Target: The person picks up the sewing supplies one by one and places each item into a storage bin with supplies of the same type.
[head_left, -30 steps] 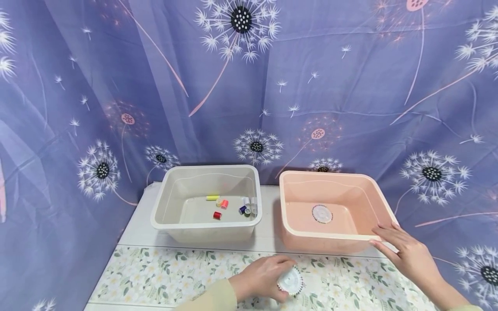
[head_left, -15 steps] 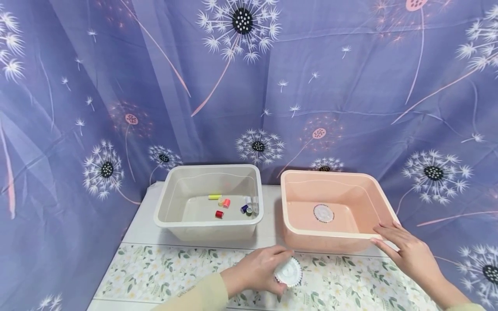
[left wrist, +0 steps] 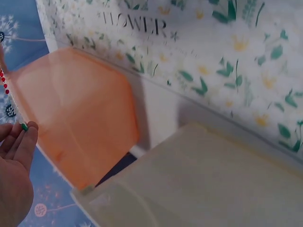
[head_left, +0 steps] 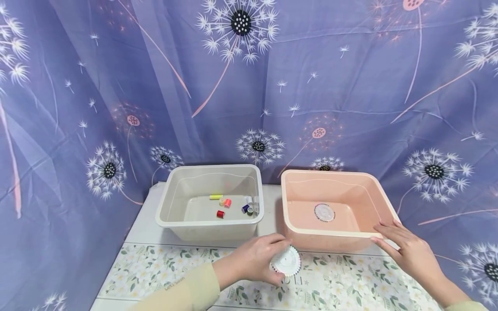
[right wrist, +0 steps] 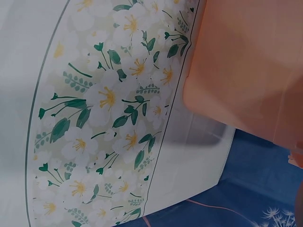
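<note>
My left hand [head_left: 254, 261] holds a round pearl-head pin wheel [head_left: 287, 261] by its edge, thumb below and fingers above. It is held over the table in front of the gap between two bins. In the left wrist view, the pin wheel [left wrist: 5, 84] appears edge-on, with red heads and a green one by the fingertips. My right hand [head_left: 412, 255] rests on the front right corner of the pink bin [head_left: 327, 242], its fingers over the rim. Another pin wheel [head_left: 324, 212] lies flat on that bin's floor.
Left of the pink bin stands a grey bin [head_left: 212, 233] holding several thread spools, among them a red spool [head_left: 220, 214] and a yellow spool [head_left: 216, 197]. A floral cloth [head_left: 167, 270] covers the table's front. A blue dandelion curtain [head_left: 218, 129] hangs behind.
My left hand has lifted the pin wheel up and slightly away from me, uncovering printed letters on the cloth. My right hand stays on the pink bin's corner.
</note>
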`<control>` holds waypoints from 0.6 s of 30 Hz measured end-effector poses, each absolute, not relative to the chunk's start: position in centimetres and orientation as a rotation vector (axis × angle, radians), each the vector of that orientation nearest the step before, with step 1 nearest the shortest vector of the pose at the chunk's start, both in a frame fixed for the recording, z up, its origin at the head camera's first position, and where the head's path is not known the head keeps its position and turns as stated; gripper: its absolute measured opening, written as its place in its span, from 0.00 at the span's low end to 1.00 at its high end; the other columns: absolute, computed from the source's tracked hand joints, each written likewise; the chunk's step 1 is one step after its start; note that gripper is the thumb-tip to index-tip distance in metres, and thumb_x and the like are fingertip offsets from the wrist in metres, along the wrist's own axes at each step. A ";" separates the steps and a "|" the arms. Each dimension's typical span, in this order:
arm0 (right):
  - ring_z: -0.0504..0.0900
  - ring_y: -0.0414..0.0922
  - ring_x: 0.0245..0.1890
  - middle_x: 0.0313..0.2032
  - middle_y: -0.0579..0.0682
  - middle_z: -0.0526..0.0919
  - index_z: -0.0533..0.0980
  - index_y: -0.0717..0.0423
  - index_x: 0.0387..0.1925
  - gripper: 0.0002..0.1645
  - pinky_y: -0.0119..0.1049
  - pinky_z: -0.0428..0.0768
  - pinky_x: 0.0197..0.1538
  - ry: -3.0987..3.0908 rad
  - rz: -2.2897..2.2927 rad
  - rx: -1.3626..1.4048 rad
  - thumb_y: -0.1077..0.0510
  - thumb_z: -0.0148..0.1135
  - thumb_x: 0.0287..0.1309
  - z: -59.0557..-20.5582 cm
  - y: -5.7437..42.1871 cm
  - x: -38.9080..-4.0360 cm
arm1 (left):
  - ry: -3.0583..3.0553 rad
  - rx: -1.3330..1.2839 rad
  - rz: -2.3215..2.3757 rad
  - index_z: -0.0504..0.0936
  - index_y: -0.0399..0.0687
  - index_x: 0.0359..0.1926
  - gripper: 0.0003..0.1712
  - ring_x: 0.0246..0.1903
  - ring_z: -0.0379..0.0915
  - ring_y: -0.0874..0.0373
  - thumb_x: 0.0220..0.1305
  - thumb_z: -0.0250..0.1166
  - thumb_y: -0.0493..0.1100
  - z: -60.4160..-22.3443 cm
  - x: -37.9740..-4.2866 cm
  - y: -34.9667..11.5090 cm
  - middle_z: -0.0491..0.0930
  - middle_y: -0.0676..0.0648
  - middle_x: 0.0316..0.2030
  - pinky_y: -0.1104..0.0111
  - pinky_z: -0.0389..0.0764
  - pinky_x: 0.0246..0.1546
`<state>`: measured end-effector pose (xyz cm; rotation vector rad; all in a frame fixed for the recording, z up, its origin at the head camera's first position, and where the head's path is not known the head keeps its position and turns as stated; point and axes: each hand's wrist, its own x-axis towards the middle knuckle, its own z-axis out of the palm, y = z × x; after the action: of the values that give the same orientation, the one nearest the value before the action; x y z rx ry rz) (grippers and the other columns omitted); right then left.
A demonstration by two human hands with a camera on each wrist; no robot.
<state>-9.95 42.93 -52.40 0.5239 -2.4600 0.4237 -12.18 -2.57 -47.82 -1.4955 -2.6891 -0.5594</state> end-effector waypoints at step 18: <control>0.63 0.25 0.72 0.50 0.54 0.92 0.89 0.46 0.54 0.29 0.44 0.82 0.56 -2.468 0.371 0.498 0.45 0.84 0.49 -52.4 43.0 -9.8 | -2.707 -1.462 -0.567 0.78 0.45 0.72 0.45 0.60 0.82 0.57 0.55 0.80 0.54 -43.8 -14.5 -2.5 0.80 0.47 0.66 0.73 0.84 0.61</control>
<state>-9.83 42.95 -52.44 0.4978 -2.4676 0.3707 -14.49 -2.47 -43.77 -1.4620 -2.7065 -0.5667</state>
